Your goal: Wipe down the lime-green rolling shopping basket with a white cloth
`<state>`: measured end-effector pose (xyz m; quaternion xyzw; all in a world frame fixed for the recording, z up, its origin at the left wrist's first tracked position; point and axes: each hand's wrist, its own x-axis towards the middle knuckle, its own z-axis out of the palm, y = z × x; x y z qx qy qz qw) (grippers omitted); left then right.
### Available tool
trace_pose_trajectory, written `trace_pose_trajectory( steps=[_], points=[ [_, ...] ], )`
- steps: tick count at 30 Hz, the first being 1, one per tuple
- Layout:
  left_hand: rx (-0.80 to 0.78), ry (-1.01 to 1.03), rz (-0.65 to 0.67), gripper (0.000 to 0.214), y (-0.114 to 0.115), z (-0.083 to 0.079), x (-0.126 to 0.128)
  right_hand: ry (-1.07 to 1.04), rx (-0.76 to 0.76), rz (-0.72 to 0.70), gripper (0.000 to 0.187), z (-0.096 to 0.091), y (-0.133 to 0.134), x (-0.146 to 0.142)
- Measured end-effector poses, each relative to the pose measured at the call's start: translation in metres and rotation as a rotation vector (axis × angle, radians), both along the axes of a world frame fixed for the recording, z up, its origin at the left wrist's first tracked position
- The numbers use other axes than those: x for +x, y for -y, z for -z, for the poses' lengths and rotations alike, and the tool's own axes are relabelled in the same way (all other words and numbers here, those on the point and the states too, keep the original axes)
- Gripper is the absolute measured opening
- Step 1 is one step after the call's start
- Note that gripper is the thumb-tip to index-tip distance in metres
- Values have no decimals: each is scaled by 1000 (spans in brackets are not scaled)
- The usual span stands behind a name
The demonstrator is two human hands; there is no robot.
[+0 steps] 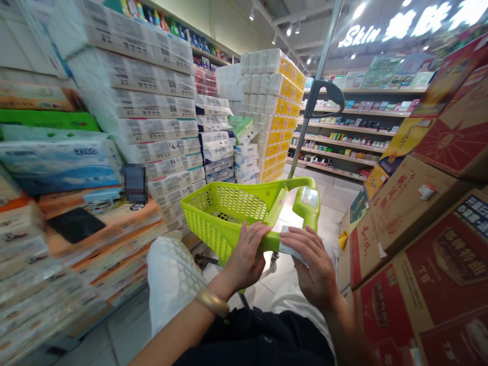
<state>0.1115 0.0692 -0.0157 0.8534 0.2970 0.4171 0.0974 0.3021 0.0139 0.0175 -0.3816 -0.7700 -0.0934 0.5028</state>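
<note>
A lime-green shopping cart (224,198) with a perforated basket stands in front of my knees. My left hand (247,254) is closed over the near rim of its frame, fingers on top and thumb below. Just to the right, my right hand (312,264) presses a folded white cloth or wipe (293,245) around the same green bar. Most of that white piece is hidden under the fingers. Behind the basket rises a grey metal pole (309,91) with a dark grey looped handle (325,99). Nothing shows inside the basket except its dark grid bottom.
Wrapped tissue packs (152,91) are stacked high on the left, with a black flat object (76,225) lying on an orange pack. Yellow-sided paper packs (280,117) stand behind the cart. Red and brown cartons (404,198) crowd the right side. Shelves (354,114) line the back.
</note>
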Motion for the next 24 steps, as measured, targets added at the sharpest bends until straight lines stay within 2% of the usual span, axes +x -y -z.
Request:
trace_pose_trajectory(
  steps=[5, 7, 12, 16, 20, 24],
  points=[
    [-17, 0, -11, 65, 1, 1, -1, -237, -12, 104, 23, 0, -8, 19],
    [-17, 2, -11, 65, 1, 1, 0, -206, -4, 95, 24, 0, -5, 12],
    [18, 28, 6, 64, 0, 3, -1, 27, 22, 22, 29, -4, 9, -17],
    [10, 12, 10, 63, 1, 1, -3, 68, 5, -18, 29, -6, 8, -11],
    [-12, 11, 5, 60, 3, -1, -3, -23, 7, 72, 28, -7, 1, 10],
    [-20, 17, 0, 60, 3, 0, -2, 18, -17, 130, 29, -11, 3, -4]
  ],
)
